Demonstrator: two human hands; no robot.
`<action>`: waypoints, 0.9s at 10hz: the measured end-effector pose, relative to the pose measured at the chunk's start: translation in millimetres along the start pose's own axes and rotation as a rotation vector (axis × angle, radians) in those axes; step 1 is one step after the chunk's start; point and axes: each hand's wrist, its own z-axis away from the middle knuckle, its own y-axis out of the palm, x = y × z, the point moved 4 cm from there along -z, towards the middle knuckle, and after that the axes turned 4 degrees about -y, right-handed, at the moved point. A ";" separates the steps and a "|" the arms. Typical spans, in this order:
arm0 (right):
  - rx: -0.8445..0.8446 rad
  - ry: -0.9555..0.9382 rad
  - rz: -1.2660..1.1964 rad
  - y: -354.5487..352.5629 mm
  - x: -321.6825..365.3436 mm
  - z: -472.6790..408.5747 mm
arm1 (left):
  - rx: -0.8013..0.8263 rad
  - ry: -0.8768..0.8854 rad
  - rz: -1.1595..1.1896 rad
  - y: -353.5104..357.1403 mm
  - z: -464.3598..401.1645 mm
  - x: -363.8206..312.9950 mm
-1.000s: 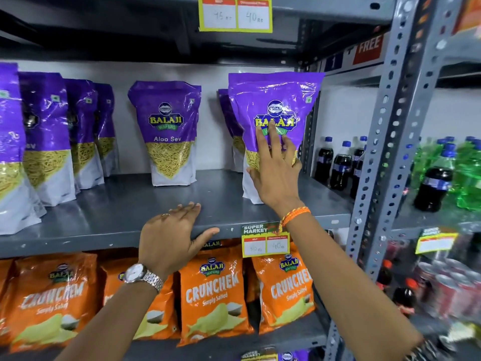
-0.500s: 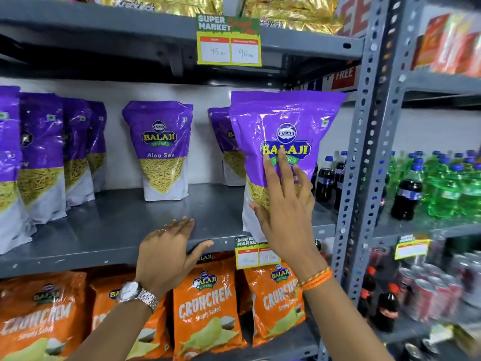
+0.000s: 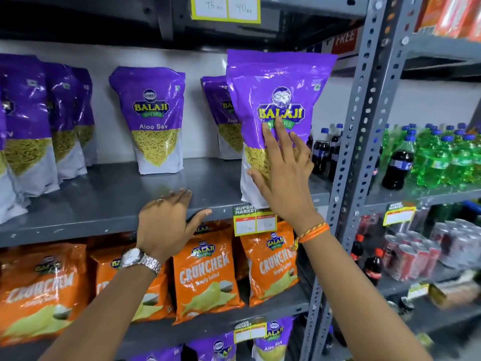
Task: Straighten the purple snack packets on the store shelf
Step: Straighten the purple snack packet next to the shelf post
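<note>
A purple Balaji Aloo Sev packet (image 3: 281,82) stands upright at the front right of the grey shelf (image 3: 104,204), near its edge. My right hand (image 3: 283,183) lies flat against the packet's front with fingers spread, not wrapped around it. A second purple packet (image 3: 216,105) stands just behind it, mostly hidden. Another packet (image 3: 152,118) stands alone mid-shelf, and a row of purple packets (image 3: 26,113) lines the left. My left hand (image 3: 166,222) rests on the shelf's front edge, fingers apart and holding nothing.
Orange Crunchex packets (image 3: 205,277) fill the shelf below, behind a yellow price tag (image 3: 255,222). A perforated grey upright (image 3: 359,126) stands right of the packet. Beyond it are cola bottles (image 3: 321,152), green bottles (image 3: 442,160) and cans (image 3: 416,254).
The view has come closer and shifted. My right hand stays pressed on the front packet, which now stands nearer the shelf's front edge. My left hand has stayed on the shelf edge.
</note>
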 end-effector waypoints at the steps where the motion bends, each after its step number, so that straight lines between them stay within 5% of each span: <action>1: 0.035 0.019 0.006 8.5 -3.3 -6.2 | -0.012 0.007 0.005 0.1 0.0 -0.3; 9: 0.088 0.044 -0.053 32.6 -20.8 -23.2 | -0.022 0.012 0.004 2.9 -0.5 1.3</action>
